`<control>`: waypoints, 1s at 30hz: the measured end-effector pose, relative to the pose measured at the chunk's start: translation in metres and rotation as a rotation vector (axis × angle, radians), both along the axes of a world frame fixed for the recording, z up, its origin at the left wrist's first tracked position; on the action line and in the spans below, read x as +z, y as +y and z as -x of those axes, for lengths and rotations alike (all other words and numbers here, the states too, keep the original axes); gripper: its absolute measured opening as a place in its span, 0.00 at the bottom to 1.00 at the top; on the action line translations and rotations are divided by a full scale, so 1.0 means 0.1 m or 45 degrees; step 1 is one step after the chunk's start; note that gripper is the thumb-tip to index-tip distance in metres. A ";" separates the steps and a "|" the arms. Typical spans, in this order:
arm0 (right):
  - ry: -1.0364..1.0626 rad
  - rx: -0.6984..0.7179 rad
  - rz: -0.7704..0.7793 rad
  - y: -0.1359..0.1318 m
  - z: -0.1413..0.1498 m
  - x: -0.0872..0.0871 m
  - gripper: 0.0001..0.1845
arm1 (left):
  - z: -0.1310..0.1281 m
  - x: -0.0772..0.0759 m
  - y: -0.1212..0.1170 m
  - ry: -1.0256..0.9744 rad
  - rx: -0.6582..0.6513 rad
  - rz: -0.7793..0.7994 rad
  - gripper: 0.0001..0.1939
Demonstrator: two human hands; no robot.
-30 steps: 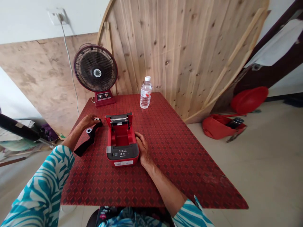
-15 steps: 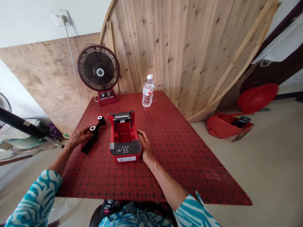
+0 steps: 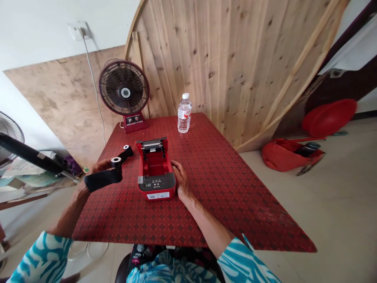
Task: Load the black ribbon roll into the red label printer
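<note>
My left hand [image 3: 98, 167] is closed around one roll of a black printer ribbon [image 3: 103, 180], which has white cores. A loose end of the ribbon hangs in front and hides most of my fingers. The ribbon's other roll [image 3: 126, 151] lies farther back on the table, joined by a black strip. Right of it stands a small red and black label printer [image 3: 157, 185] with its lid tilted up and its inner bay showing nothing inside. My right hand [image 3: 182, 181] grips the printer's right side, the fingers curled along the wall.
The table [image 3: 224, 188] has a red patterned cover. At its back stand a dark red fan [image 3: 125, 92] and a clear water bottle [image 3: 184, 116]. A wooden panel [image 3: 212, 59] rises behind. A red bag [image 3: 278, 155] and a red basin [image 3: 330, 118] are on the right.
My left hand has taken hold of the nearer ribbon roll and raised it slightly toward me, lifting the loose end off the table. My right hand and the printer have stayed in place.
</note>
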State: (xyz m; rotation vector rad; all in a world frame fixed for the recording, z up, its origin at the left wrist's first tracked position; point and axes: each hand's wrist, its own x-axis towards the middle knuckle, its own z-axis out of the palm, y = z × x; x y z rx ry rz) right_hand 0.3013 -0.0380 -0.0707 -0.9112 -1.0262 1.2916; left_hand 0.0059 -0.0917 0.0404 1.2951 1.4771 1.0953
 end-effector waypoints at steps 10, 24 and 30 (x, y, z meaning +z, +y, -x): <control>-0.059 0.001 -0.086 0.04 0.02 -0.06 0.19 | -1.13 0.27 0.42 1.071 -0.433 -0.336 0.21; -0.070 -0.029 -0.076 0.02 0.02 0.02 0.18 | -1.55 0.29 0.54 1.978 -0.359 -0.057 0.21; -0.058 -0.030 -0.086 0.02 0.01 -0.01 0.17 | -1.58 0.21 0.66 1.946 -0.481 -0.056 0.18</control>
